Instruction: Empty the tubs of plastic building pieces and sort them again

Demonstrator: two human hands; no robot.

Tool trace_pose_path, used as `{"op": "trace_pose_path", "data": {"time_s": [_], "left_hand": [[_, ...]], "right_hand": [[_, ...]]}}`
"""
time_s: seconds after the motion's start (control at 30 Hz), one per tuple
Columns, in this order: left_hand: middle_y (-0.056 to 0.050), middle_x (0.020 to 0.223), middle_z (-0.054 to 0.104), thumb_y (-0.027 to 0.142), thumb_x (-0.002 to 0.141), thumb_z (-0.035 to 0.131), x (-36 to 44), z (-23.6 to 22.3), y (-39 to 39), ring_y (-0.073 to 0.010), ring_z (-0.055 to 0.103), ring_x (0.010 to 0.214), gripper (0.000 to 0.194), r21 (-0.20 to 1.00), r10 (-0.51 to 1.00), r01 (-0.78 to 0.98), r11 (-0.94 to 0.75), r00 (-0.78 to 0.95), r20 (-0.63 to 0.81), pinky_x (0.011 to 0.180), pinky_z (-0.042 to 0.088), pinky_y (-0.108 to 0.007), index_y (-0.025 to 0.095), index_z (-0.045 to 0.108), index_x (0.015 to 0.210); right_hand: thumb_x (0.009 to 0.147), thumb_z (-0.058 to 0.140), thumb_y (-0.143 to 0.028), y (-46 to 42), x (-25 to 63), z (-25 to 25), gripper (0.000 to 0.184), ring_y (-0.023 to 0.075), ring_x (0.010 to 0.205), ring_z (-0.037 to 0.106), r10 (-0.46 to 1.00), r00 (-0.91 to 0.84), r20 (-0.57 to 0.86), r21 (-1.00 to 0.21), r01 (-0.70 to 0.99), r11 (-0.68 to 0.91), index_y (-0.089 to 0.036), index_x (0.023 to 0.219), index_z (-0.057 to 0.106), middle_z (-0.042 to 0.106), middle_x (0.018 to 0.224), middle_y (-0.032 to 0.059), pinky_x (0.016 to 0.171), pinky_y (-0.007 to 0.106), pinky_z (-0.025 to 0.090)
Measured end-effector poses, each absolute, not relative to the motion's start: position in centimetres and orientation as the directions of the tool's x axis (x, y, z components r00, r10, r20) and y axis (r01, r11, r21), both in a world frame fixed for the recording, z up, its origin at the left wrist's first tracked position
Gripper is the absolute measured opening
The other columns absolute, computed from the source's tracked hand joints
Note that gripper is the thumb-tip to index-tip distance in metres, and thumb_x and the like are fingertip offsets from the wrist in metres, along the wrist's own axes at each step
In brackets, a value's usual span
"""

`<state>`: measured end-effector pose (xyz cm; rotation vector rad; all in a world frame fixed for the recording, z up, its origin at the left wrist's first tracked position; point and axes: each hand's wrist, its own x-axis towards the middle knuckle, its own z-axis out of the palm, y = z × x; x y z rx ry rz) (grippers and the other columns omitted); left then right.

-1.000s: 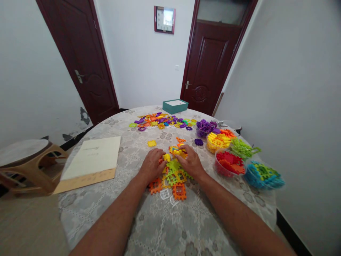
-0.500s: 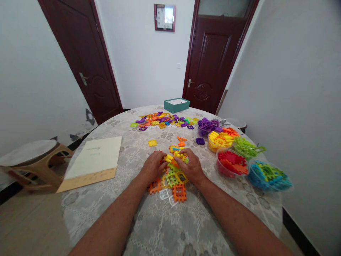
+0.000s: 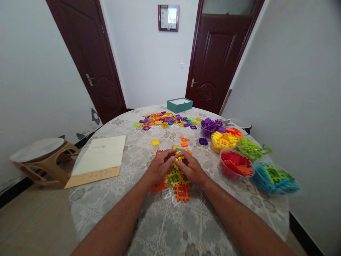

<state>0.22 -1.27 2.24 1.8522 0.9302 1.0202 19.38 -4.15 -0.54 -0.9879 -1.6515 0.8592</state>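
Observation:
My left hand and my right hand meet at the middle of the round table, fingers pinched together on a small yellow plastic piece. Under and just behind the hands lies a flat cluster of joined orange, green and yellow square tiles. An orange tile and a clear tile sit at its near edge.
Clear tubs of sorted pieces line the right side: purple, yellow, green, red, blue. Loose mixed pieces lie far back, by a teal box. A paper sheet lies left; a stool stands beside the table.
My hands drew closer together and lifted slightly, fingertips now meeting on the yellow piece. The view shifted a little to the left.

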Motion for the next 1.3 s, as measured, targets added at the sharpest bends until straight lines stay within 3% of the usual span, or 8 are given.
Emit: {"op": "trace_pose_path", "data": {"time_s": [0.17, 0.3, 0.47, 0.67, 0.83, 1.0, 1.17, 1.3], "left_hand": [[-0.011, 0.126, 0.075, 0.049, 0.091, 0.070, 0.2, 1.5, -0.7, -0.0259, 0.073, 0.102, 0.051, 0.991, 0.884, 0.036, -0.127, 0.458, 0.097, 0.078, 0.059, -0.035, 0.020, 0.068, 0.133], [-0.010, 0.126, 0.075, 0.051, 0.088, 0.075, 0.1, 1.5, -0.7, -0.0253, 0.071, 0.106, 0.048, 0.999, 0.888, -0.037, -0.033, 0.457, 0.046, 0.080, 0.058, -0.033, 0.022, 0.074, 0.126], [-0.009, 0.119, 0.077, 0.047, 0.083, 0.080, 0.2, 1.1, -0.6, -0.0242, 0.072, 0.104, 0.042, 0.993, 0.903, -0.103, 0.060, 0.429, -0.010, 0.085, 0.055, -0.033, 0.021, 0.076, 0.116], [-0.007, 0.100, 0.076, 0.037, 0.080, 0.082, 0.0, 0.7, -0.1, -0.0187, 0.071, 0.091, 0.032, 0.951, 0.941, -0.268, 0.154, 0.335, -0.058, 0.082, 0.054, -0.030, 0.018, 0.075, 0.106], [-0.008, 0.108, 0.076, 0.038, 0.083, 0.082, -0.2, 0.9, -0.1, -0.0182, 0.071, 0.096, 0.035, 0.951, 0.913, -0.258, 0.173, 0.404, -0.057, 0.084, 0.054, -0.029, 0.019, 0.073, 0.110], [-0.005, 0.092, 0.074, 0.031, 0.079, 0.083, -0.1, 0.9, -0.2, -0.0155, 0.070, 0.083, 0.027, 0.933, 0.915, -0.291, 0.212, 0.393, -0.085, 0.076, 0.055, -0.026, 0.018, 0.071, 0.099], [-0.003, 0.084, 0.072, 0.023, 0.075, 0.082, -0.1, 1.4, -0.1, -0.0143, 0.070, 0.077, 0.023, 0.900, 0.945, -0.383, 0.211, 0.317, -0.087, 0.077, 0.059, -0.027, 0.018, 0.066, 0.090], [-0.004, 0.090, 0.074, 0.019, 0.074, 0.081, -0.3, 1.7, 0.2, -0.0171, 0.074, 0.083, 0.026, 0.866, 0.962, -0.451, 0.215, 0.249, -0.109, 0.081, 0.062, -0.031, 0.018, 0.066, 0.096]], "right_hand": [[0.098, 0.061, -0.042, -4.0, 19.7, -0.5, 0.022, 0.0203, 0.091, 0.067, 0.886, -0.277, 0.372, -0.891, 0.161, 0.425, -0.028, 0.114, 0.065, 0.070, 0.106, 0.0010, 0.080, 0.032, 0.054], [0.100, 0.061, -0.035, -3.9, 19.9, -0.5, 0.022, 0.0216, 0.099, 0.067, 0.862, -0.310, 0.402, -0.846, 0.234, 0.479, -0.029, 0.120, 0.067, 0.071, 0.112, 0.0019, 0.090, 0.036, 0.054], [0.100, 0.063, -0.026, -3.7, 19.8, -0.6, 0.027, 0.0234, 0.116, 0.065, 0.758, -0.386, 0.526, -0.697, 0.316, 0.644, -0.028, 0.126, 0.069, 0.071, 0.122, 0.0062, 0.106, 0.040, 0.049], [0.100, 0.063, -0.024, -3.6, 19.8, -1.1, 0.045, 0.0237, 0.124, 0.063, 0.729, -0.409, 0.549, -0.648, 0.342, 0.680, -0.032, 0.144, 0.062, 0.069, 0.130, 0.0076, 0.111, 0.043, 0.048], [0.101, 0.063, -0.027, -3.6, 20.0, -0.7, 0.041, 0.0247, 0.124, 0.063, 0.743, -0.416, 0.525, -0.667, 0.341, 0.662, -0.029, 0.142, 0.064, 0.070, 0.125, 0.0082, 0.111, 0.044, 0.048], [0.101, 0.062, -0.025, -3.6, 20.1, -0.6, 0.044, 0.0244, 0.125, 0.062, 0.709, -0.462, 0.533, -0.630, 0.342, 0.697, -0.029, 0.144, 0.062, 0.068, 0.134, 0.0091, 0.110, 0.044, 0.048], [0.098, 0.065, -0.025, -3.8, 20.0, -1.1, 0.049, 0.0251, 0.124, 0.063, 0.748, -0.448, 0.489, -0.692, 0.322, 0.646, -0.031, 0.147, 0.060, 0.069, 0.132, 0.0077, 0.111, 0.046, 0.048], [0.096, 0.068, -0.036, -3.5, 20.1, -1.3, 0.040, 0.0225, 0.103, 0.070, 0.905, -0.220, 0.365, -0.908, 0.131, 0.398, -0.029, 0.135, 0.067, 0.072, 0.121, 0.0056, 0.096, 0.042, 0.058]]}}
